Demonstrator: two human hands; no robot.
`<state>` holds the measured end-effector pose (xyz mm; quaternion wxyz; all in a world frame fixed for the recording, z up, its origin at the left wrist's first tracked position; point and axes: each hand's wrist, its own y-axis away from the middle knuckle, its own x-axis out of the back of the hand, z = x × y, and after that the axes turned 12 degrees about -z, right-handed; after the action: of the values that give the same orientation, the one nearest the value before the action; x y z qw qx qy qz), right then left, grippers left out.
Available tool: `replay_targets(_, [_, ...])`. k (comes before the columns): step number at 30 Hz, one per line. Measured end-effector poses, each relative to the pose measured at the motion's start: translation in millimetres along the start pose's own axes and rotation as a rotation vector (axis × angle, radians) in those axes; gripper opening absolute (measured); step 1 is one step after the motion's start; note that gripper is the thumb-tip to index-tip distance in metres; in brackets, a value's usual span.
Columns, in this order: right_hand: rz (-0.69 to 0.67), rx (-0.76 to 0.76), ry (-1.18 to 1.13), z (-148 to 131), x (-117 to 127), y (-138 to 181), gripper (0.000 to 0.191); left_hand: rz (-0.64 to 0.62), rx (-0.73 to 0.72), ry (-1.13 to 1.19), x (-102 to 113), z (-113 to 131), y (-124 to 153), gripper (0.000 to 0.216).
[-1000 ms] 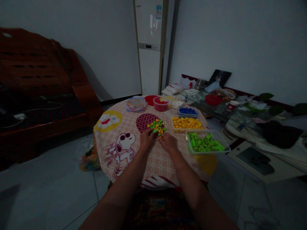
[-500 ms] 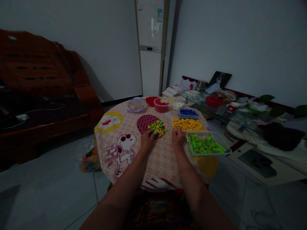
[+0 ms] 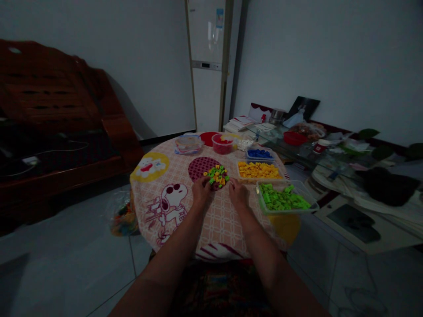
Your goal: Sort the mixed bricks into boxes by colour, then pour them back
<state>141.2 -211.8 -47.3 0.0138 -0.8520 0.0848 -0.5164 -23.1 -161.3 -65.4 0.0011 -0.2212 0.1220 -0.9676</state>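
A mixed pile of small green and yellow toy blocks [image 3: 218,175] lies on the tablecloth [image 3: 221,220]. My left hand [image 3: 201,190] rests at the pile's left edge with its fingers curled together; whatever they grip is hidden. At the pile's right edge is my right hand [image 3: 238,193], fingertips pinched, and anything between them is too small to make out. To the right of it, a clear box holds yellow blocks [image 3: 259,170]. Nearer to me, another clear box contains green blocks [image 3: 284,198].
Blue blocks [image 3: 259,153] fill a small box behind the yellow ones. A round pink tub [image 3: 222,145] and a stack of lidded containers [image 3: 188,144] stand at the table's far side. A cluttered glass table [image 3: 280,138] flanks the right; a wooden bench [image 3: 66,101] is at left.
My right hand has moved left, from the front left corner of the yellow blocks' box to the right edge of the mixed pile. My left hand has shifted slightly left beside the pile.
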Motion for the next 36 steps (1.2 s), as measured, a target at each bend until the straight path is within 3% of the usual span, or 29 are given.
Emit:
replay_targets(4, [-0.108,0.029,0.137,-7,-1,-3,0.042,0.015,-0.003,0.013,-2,-5,-2,0.028])
replay_targets(14, [-0.174,0.045,0.260,-19,-3,-11,0.047,-0.016,-0.039,0.005,-3,-14,-4,0.028])
replay_targets(29, [-0.139,0.081,0.133,-17,-4,-3,0.027,-0.024,-0.009,0.030,-2,-8,-3,0.030])
replay_targets(36, [-0.024,0.026,-0.088,-9,-5,-3,0.018,-0.027,-0.017,0.005,-1,-8,-4,0.028])
